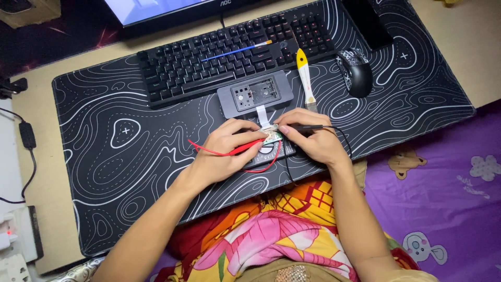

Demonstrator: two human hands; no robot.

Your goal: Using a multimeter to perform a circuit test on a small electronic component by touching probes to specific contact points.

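Red probe (pixel 237 150), pinched in the left hand (pixel 222 151), meets a small green circuit board (pixel 272 137) at the centre of the view; its red lead (pixel 261 166) loops beneath the hand. The right hand (pixel 313 141) grips a black probe (pixel 302 127) like a pen, tip turned toward the same board, with a black lead (pixel 342 137) curving away behind the fingers. Both hands are closed narrowly around their probes. The board lies on a dark device (pixel 271 151), a meter by its dial, mostly hidden under the hands. A white ribbon cable (pixel 262 116) runs from the board up to a grey opened casing (pixel 255 94) lying just behind it.

All of this rests on a black desk mat (pixel 125 151) with white contour lines, spread over the tabletop (pixel 459 36). Behind the casing stands a black keyboard (pixel 209 57) with a blue-handled tool (pixel 235 51) lying across its keys. A brush with a yellow and white handle (pixel 304 78) lies between keyboard and a black patterned mouse (pixel 355 70). A monitor (pixel 156 8) edges the top of the view.
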